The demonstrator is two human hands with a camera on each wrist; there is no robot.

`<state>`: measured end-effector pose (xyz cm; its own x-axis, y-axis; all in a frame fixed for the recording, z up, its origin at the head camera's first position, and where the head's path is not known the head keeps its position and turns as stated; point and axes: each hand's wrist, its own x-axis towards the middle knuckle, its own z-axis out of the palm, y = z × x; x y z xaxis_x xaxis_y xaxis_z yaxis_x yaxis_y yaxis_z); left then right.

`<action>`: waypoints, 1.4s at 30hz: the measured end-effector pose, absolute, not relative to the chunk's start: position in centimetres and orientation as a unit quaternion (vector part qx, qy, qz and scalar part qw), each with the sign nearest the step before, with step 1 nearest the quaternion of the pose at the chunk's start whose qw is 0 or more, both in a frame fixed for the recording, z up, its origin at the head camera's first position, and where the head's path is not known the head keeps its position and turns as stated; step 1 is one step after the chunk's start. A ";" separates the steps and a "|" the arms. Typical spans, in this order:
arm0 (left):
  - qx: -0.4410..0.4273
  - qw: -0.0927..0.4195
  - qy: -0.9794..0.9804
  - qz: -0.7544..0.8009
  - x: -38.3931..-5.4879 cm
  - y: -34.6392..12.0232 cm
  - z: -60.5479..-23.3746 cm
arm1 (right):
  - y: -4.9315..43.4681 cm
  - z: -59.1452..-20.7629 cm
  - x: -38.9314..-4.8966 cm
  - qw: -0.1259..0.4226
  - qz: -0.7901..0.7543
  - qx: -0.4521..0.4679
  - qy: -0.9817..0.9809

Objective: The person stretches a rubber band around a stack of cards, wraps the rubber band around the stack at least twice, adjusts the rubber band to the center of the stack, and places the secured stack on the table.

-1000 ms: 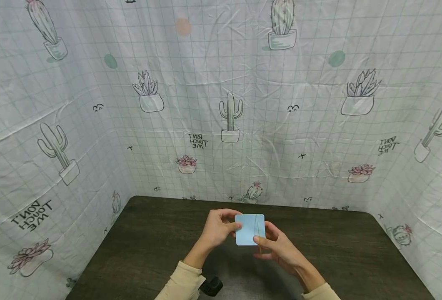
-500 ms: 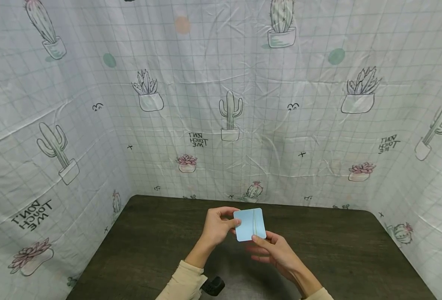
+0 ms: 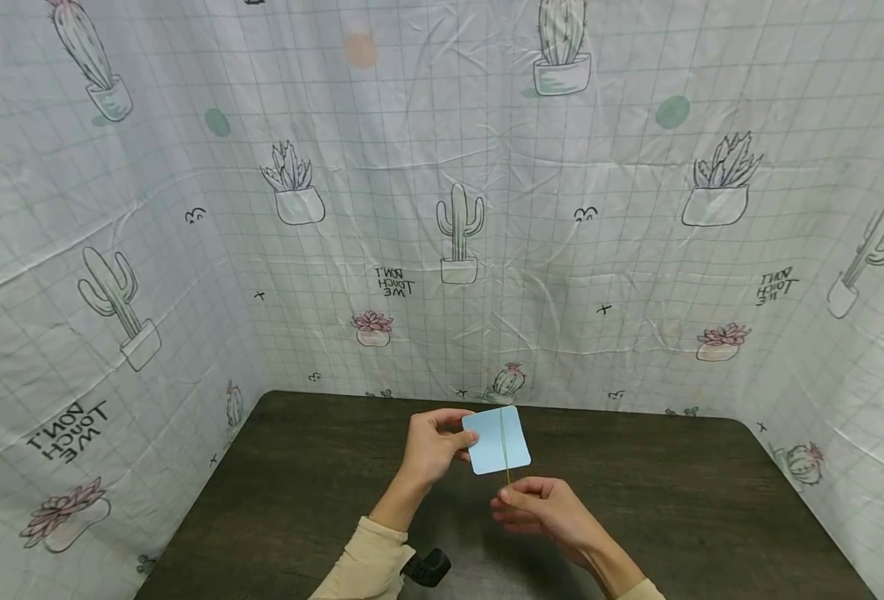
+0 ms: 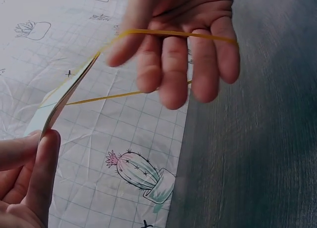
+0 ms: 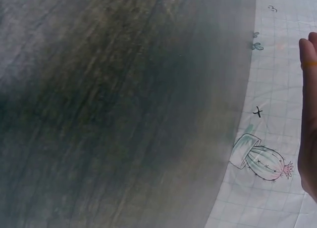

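In the head view my left hand (image 3: 430,446) pinches a light blue square card or thin card stack (image 3: 490,454) by its left edge, thumb on the near face. A yellow rubber band (image 3: 506,471) runs down the card's face and is pulled out below it to my right hand (image 3: 546,504). From the left wrist view, this band (image 4: 168,34) stretches from the card (image 4: 67,92) across the right hand's thumb and spread, mostly straight fingers (image 4: 174,74), round the little finger and back behind them. The right wrist view catches only a finger (image 5: 309,99) with the band on it.
A dark wooden table (image 3: 322,483) lies beneath the hands. White cactus-print cloth (image 3: 382,208) hangs behind it and at both sides. Something black (image 3: 428,568) is strapped near the left wrist, by the beige sleeve (image 3: 370,562).
The right thumb has come off the card, and the right hand has moved down and away, drawing the rubber band out. The card has risen slightly, shifted left and tilted in the left hand.
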<state>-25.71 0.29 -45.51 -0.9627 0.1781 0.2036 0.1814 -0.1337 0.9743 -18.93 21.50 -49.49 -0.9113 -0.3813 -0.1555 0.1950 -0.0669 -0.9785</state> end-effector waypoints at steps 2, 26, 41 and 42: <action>-0.131 0.001 -0.653 -0.746 -25.7 0.2 -45.5 | 21.5 -49.7 -18.9 0.199 -0.722 -0.083 0.658; -0.076 -0.020 -0.624 -0.777 -26.2 -0.1 -45.6 | 20.4 -49.9 -17.9 0.138 -0.618 -0.274 0.724; -0.055 -0.046 -0.606 -0.792 -26.3 -0.3 -45.8 | 17.0 -49.2 -16.2 -0.165 -0.401 -0.455 0.778; -0.055 -0.047 -0.606 -0.792 -26.3 -0.3 -45.8 | 16.8 -49.1 -16.2 -0.181 -0.393 -0.458 0.776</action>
